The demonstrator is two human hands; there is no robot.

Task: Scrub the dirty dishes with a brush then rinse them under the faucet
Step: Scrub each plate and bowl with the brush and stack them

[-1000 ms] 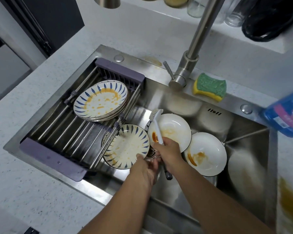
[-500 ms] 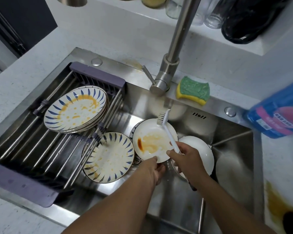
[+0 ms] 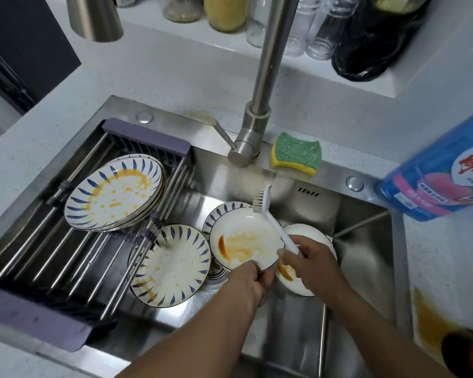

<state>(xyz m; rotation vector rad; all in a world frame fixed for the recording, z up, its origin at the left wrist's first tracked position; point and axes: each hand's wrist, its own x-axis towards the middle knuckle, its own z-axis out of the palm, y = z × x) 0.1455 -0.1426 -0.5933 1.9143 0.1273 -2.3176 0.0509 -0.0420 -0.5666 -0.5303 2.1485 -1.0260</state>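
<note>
My left hand [image 3: 250, 282] grips the near rim of a small white plate [image 3: 243, 238] smeared with orange sauce, held tilted above the sink [image 3: 366, 241]. My right hand [image 3: 309, 266] holds the handle of a white dish brush [image 3: 268, 211], whose bristles point up past the plate's far edge. A second stained white plate [image 3: 290, 276] lies partly under my right hand. A blue-patterned plate [image 3: 172, 266] leans in the basin, and another patterned one [image 3: 224, 211] peeks out behind the held plate. The faucet [image 3: 260, 105] stands behind; no water runs.
A stack of sauce-stained blue-patterned plates [image 3: 115, 192] sits on a purple-ended drying rack [image 3: 66, 263] across the sink's left half. A green-and-yellow sponge [image 3: 296, 154] lies by the faucet base. A blue detergent bottle [image 3: 443, 170] stands on the right counter, above an orange spill [image 3: 432, 320].
My left hand has lifted the white plate off the pile and tilted it toward me. The brush has swung from lying across the plate to its right edge. The view moved closer.
</note>
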